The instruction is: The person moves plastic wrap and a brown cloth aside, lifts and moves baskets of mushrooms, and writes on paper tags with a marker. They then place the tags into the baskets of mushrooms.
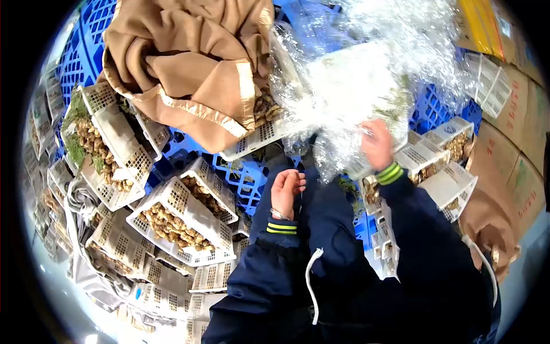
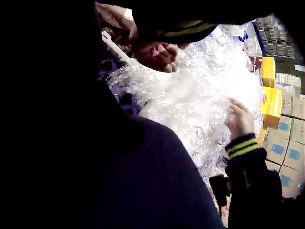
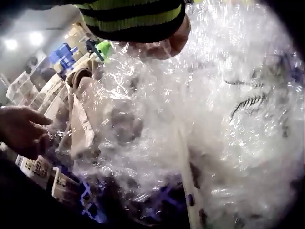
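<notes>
Film (image 1: 333, 127) crumpled right of the blanket (image 1: 183, 74), touched by right hand (image 1: 376, 144) (pinched or merely pressed, cannot tell). Left hand (image 1: 286, 193) loosely curled, holding nothing, nearer than the blanket. Crates (image 1: 120, 140) left of the blanket.

brown blanket (image 1: 189, 69), left of clear plastic film (image 1: 412, 40): cut off by top edge; white crate (image 1: 256, 140) beneath mostly hidden.

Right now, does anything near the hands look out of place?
The crumpled clear plastic film by the right hand looks untidy, bunched loosely rather than lying flat; feathery green sprigs there also look stray.
</notes>
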The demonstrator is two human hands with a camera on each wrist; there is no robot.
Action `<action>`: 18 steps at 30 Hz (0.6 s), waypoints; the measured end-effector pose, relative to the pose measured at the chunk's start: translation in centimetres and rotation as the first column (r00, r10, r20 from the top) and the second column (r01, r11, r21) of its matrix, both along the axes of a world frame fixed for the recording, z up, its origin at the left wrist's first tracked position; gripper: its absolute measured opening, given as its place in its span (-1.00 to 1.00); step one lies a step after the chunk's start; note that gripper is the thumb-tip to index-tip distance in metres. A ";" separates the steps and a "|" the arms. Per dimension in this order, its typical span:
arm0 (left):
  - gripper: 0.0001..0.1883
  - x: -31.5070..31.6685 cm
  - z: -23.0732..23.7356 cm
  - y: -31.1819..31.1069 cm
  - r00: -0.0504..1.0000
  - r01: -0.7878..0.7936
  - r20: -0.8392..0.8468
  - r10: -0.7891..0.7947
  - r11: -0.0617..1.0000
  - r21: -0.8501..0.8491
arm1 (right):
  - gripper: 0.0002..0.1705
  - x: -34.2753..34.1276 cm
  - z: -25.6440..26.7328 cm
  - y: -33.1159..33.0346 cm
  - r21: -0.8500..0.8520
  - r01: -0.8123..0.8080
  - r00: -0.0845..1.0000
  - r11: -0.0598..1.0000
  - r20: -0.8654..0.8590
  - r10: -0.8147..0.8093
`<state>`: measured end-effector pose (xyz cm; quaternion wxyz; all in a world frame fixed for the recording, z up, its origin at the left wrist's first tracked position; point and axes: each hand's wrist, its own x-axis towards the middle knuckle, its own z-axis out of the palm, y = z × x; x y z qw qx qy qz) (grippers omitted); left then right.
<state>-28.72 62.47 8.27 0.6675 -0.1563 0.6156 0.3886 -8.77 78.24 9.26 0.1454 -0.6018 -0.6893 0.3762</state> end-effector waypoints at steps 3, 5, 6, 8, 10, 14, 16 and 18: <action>-0.83 0.3 1.0 1.4 0.996 0.060 0.066 -0.062 0.997 0.039 | -0.75 4.3 6.2 1.1 0.097 0.035 0.999 0.995 0.007 -0.036; -0.82 0.3 0.7 1.4 0.996 0.062 0.065 -0.064 0.997 0.038 | -0.74 6.6 8.5 1.3 0.173 0.314 0.944 0.934 -0.165 -0.286; -0.82 0.4 0.6 1.5 0.995 0.070 0.074 -0.073 0.996 0.047 | -0.71 7.6 9.1 0.9 0.226 0.474 0.876 0.851 -0.217 -0.430; -0.83 0.3 0.3 1.6 0.995 0.055 0.078 -0.058 0.998 0.039 | -0.68 9.3 9.9 0.5 0.082 0.668 0.699 0.739 -0.410 -0.586; -0.83 0.3 0.2 1.4 0.997 0.055 0.061 -0.056 0.998 0.012 | -0.64 10.7 9.4 0.4 0.234 0.681 0.730 0.693 -0.276 -0.625; -0.83 0.0 0.0 1.4 0.996 0.059 0.067 -0.060 0.998 0.004 | -0.49 18.0 3.8 1.6 0.534 0.548 0.770 0.644 -0.021 -0.637; -0.83 0.1 0.2 1.7 0.996 0.055 0.066 -0.054 0.998 -0.005 | -0.36 19.7 0.3 2.8 0.371 0.309 0.608 0.876 0.631 -0.482; -0.83 -0.1 0.3 2.4 0.997 0.068 0.036 -0.068 0.998 0.004 | -0.29 14.8 -3.6 4.0 0.407 0.143 0.651 0.902 0.648 -0.395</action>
